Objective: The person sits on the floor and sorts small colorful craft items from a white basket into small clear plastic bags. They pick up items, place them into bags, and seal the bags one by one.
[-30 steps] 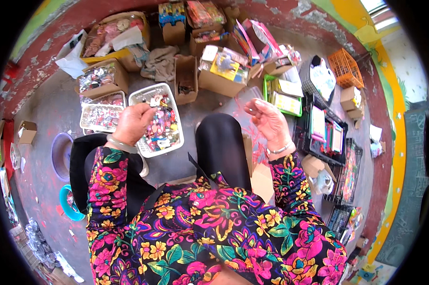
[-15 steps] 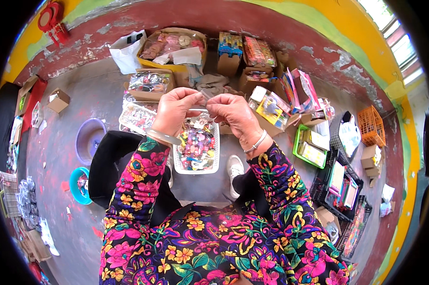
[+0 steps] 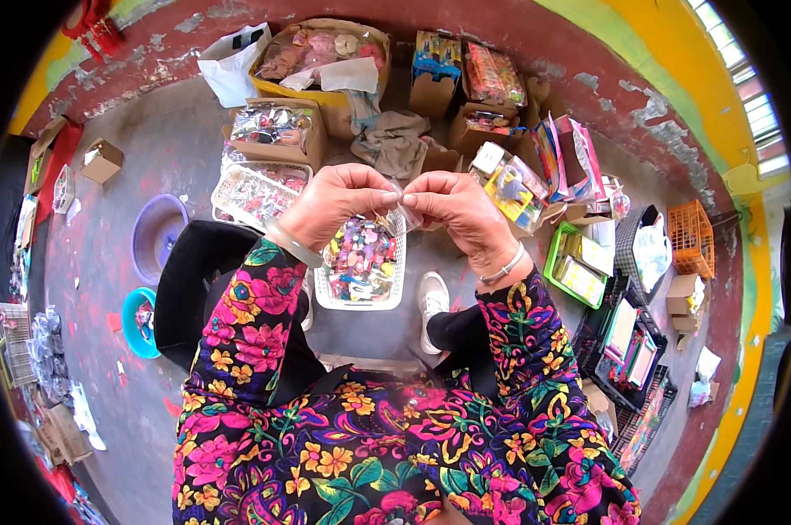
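My left hand (image 3: pixel 341 199) and my right hand (image 3: pixel 462 210) meet above a white basket, fingertips pinched together. Between them is a small clear plastic bag (image 3: pixel 408 215), its upper edge caught by both thumbs and forefingers. Whatever the bag may contain is too small to make out. Below, the white plastic basket (image 3: pixel 361 305) holds many small colourful trinkets (image 3: pixel 360 258). Another white basket (image 3: pixel 225 194) of small packaged pieces stands beyond my left wrist, partly behind it.
Open cardboard boxes (image 3: pixel 315 140) of packaged goods line the far wall. On the left are a purple basin (image 3: pixel 142 245) and a turquoise basin (image 3: pixel 133 325). A green tray (image 3: pixel 553 262), a black crate (image 3: pixel 592 337) and an orange crate (image 3: pixel 690 238) stand at right.
Both hands have shifted slightly right with the plastic bag, and their fingertips are closer together. The bag hangs more plainly below the fingers. The view has moved a little.
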`<state>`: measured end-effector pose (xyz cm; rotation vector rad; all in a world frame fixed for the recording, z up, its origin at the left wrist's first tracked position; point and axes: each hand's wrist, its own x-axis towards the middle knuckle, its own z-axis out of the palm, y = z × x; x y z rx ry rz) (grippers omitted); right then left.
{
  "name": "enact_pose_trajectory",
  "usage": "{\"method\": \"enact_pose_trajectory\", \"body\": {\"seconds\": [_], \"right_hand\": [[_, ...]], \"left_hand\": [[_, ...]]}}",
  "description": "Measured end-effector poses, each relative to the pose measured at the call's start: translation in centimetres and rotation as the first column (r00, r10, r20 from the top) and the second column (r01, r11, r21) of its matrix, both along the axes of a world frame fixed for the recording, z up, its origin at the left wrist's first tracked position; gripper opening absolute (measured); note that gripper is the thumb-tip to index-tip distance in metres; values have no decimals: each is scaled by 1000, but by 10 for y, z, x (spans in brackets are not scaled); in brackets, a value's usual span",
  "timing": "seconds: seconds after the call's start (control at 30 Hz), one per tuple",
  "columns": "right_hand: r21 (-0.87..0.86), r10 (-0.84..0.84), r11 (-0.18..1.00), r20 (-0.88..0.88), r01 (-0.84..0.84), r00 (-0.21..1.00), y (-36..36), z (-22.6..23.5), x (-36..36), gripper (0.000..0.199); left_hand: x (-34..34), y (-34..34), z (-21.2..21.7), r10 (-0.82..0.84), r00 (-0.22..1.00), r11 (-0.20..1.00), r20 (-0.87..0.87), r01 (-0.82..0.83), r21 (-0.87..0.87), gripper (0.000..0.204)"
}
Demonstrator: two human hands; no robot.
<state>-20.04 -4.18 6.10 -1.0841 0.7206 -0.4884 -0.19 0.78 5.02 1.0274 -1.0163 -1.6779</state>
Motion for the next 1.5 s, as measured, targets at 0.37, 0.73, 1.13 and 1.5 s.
{"method": "enact_pose_trajectory", "body": {"seconds": [0.37,0.73,1.13,1.5], "right_hand": [[242,49,962,316,-130,947,12,-3,2,13],[99,161,981,76,-168,984,4,1,-3,10],[102,9,995,57,-15,998,8,-2,5,8],[-257,-225,950,-175,176,958,3,-16,10,9]], "left_hand": [[5,6,-5,-85,951,995,-298,96,22,8],[2,6,-11,-148,972,989,-182,144,-35,13],[-6,1,-10,4,996,996,-89,-13,-92,19],[-24,3,-25,424,747,819,512,-75,-569,15]]}}
